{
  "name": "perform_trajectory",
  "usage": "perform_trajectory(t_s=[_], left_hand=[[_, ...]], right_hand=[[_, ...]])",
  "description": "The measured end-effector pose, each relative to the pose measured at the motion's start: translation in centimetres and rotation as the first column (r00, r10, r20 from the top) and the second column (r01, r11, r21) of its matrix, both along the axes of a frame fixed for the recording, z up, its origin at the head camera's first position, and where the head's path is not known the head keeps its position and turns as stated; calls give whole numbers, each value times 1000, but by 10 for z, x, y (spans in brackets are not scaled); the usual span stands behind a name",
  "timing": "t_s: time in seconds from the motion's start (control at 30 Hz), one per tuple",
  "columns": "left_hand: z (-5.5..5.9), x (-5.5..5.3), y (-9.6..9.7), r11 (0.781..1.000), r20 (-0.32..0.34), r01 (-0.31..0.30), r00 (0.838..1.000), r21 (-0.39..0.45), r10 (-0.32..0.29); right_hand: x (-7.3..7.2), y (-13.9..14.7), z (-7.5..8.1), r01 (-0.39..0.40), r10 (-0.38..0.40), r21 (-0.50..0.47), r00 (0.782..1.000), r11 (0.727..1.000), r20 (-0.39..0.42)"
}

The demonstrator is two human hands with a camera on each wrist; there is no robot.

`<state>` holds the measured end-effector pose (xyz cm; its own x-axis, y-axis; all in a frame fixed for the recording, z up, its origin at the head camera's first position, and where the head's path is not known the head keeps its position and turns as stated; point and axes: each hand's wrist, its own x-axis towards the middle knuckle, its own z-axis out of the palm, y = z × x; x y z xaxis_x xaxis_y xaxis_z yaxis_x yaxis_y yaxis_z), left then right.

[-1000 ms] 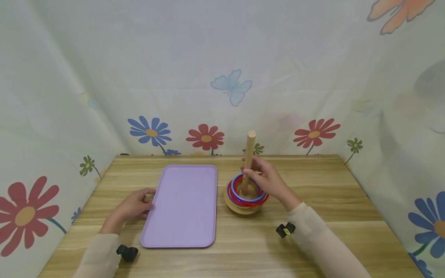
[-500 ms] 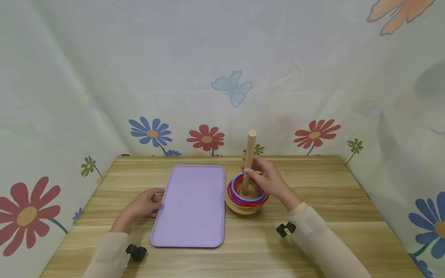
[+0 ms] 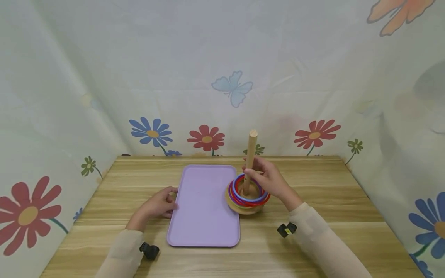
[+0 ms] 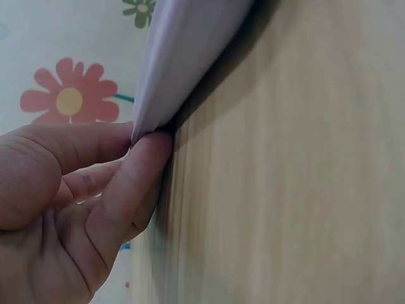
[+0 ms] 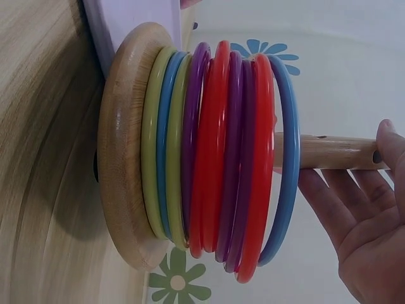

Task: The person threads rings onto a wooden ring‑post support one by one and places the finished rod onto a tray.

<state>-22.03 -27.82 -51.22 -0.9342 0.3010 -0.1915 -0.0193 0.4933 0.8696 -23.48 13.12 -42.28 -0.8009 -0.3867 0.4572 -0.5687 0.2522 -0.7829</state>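
In the head view, my left hand (image 3: 159,204) holds the left edge of a lilac tray (image 3: 205,216). The left wrist view has the tray's rim (image 4: 152,107) pinched between thumb and fingers. My right hand (image 3: 269,177) grips the upright wooden post (image 3: 252,148) of a ring toss stand. Around the post lie several stacked rings (image 5: 209,158) in red, purple, blue and yellow-green. The round wooden base (image 5: 123,152) overlaps the tray's right edge in the head view. A gap with shadow shows between base and table in the right wrist view.
The wood-grain table (image 3: 323,185) meets a patterned cloth backdrop (image 3: 174,77) at its back and sides. Small black cameras (image 3: 149,251) sit on both wrists, over pale sleeves (image 3: 323,239).
My left hand has slid the tray to the right, so its right edge now reaches beneath the stand's base in the head view. The right hand and stand have hardly moved.
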Motion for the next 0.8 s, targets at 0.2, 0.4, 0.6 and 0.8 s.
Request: perform_trajectory(t_s=[0.2,0.4,0.6,0.8], left_hand=[[-1,1,15,999,-4,16,1000,28,-15],[-3,-1,32,997,-9,35,999,61,-35],[-3,-2,46,998,-11,41,999,46,-40],[-5,-2,62,997,-16,63,998,54,-62]], right_hand=[[1,2,0,1,-1,-5,1000,1000,-23],[2,1,-1,-1,0,-8,998,1000,-56],[2,-1,-3,-9,8,-15,998,1000,-59],[3,-2,-5,-11,10,-14,998,1000,-69]])
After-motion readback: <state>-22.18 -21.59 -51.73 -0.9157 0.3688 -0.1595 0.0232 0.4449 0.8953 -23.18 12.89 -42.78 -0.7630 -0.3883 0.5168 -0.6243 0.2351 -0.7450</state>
